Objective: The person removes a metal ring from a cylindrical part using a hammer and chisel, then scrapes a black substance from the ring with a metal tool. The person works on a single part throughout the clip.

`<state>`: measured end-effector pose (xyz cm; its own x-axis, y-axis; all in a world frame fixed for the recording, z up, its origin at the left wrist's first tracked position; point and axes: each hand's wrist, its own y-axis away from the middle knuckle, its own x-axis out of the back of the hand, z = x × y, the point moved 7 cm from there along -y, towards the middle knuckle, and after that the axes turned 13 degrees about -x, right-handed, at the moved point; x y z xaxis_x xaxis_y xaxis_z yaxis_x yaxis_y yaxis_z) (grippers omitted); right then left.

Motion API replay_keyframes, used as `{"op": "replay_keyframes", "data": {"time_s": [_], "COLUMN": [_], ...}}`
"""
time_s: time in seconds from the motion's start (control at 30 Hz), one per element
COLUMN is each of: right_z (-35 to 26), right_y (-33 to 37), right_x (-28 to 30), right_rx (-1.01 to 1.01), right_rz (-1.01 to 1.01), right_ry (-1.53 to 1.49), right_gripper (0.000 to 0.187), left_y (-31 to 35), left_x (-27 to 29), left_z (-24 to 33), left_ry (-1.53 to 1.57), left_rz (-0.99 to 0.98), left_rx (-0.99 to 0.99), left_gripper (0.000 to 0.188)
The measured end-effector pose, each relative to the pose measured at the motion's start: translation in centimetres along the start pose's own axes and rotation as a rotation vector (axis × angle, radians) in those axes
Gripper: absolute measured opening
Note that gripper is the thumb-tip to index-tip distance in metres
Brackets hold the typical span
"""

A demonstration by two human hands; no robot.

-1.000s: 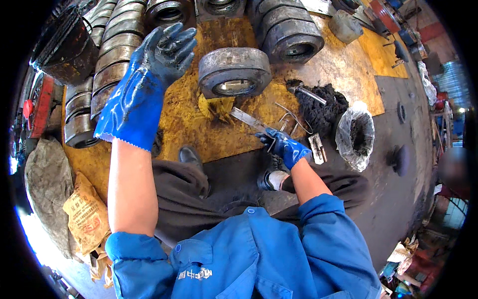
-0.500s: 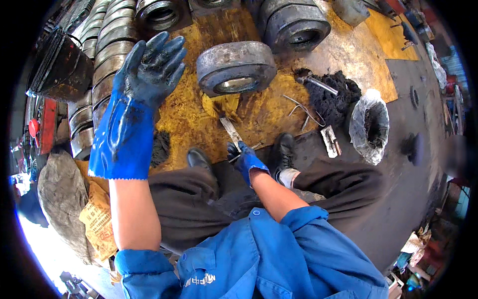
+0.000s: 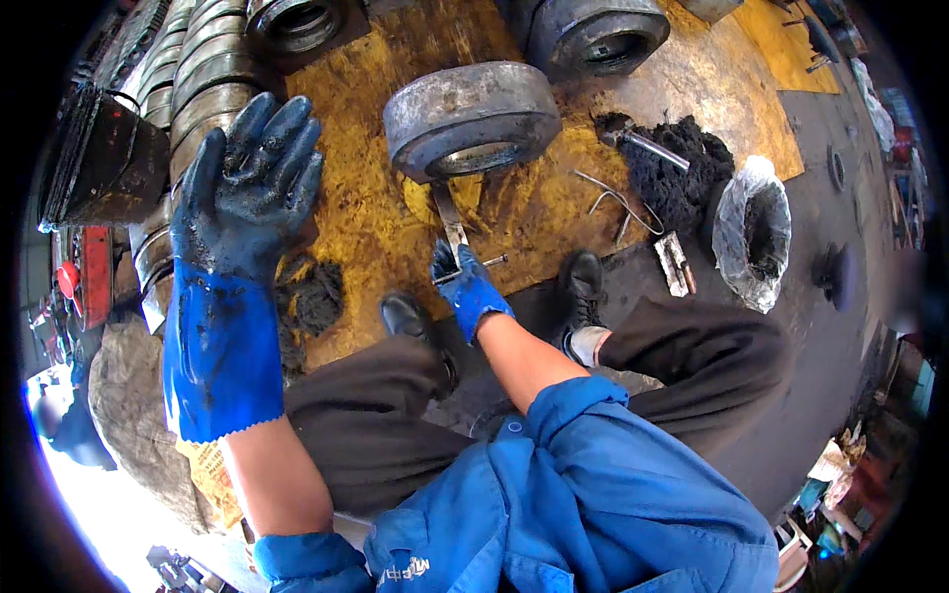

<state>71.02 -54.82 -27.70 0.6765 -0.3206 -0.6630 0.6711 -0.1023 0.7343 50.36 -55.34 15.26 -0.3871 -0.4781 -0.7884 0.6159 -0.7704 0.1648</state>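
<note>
My left hand (image 3: 247, 203), in a blue rubber glove blackened over palm and fingers, is raised with its fingers spread and holds nothing. A similar glove covers my right hand (image 3: 471, 295), which is closed around a flat metal scraper (image 3: 451, 219) with a thin crossbar at its grip. The blade points away from me, toward the lower edge of a thick steel ring (image 3: 473, 107) on the stained yellow board (image 3: 366, 128). Whether the blade's tip touches the ring, I cannot tell.
A heap of black greasy material (image 3: 682, 178) lies right of the ring, with a metal rod (image 3: 656, 150) on it. Beside it are a bent wire (image 3: 621, 206) and a plastic-lined container (image 3: 753, 232). Steel rings (image 3: 213, 104) stand stacked at left, near a black bucket (image 3: 114, 158).
My left hand has come down and left, fingers still spread. The right hand and scraper have shifted slightly left and farther forward, with the blade nearer the ring. The view has shifted a little.
</note>
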Motion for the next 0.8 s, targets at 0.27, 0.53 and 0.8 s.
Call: {"op": "replay_keyframes", "data": {"time_s": [0.27,0.53,0.8], "right_z": [-1.6,-5.1,-8.4], "right_y": [-0.1,4.4,6.0], "right_x": [1.4,0.8,4.1], "right_rx": [-0.109,-0.158,-0.168], "right_rz": [-0.064,-0.07,-0.076], "right_ry": [0.162,0.376,0.387], "right_gripper": [0.034,0.034,0.026], "left_y": [1.3,0.5,-1.0], "left_x": [-0.7,-0.3,-1.8], "left_z": [1.0,-0.5,-3.2], "left_ry": [0.01,-0.006,0.014], "left_rz": [-0.086,-0.089,-0.067], "left_rx": [0.006,0.034,0.071], "left_gripper": [0.059,0.057,0.056]}}
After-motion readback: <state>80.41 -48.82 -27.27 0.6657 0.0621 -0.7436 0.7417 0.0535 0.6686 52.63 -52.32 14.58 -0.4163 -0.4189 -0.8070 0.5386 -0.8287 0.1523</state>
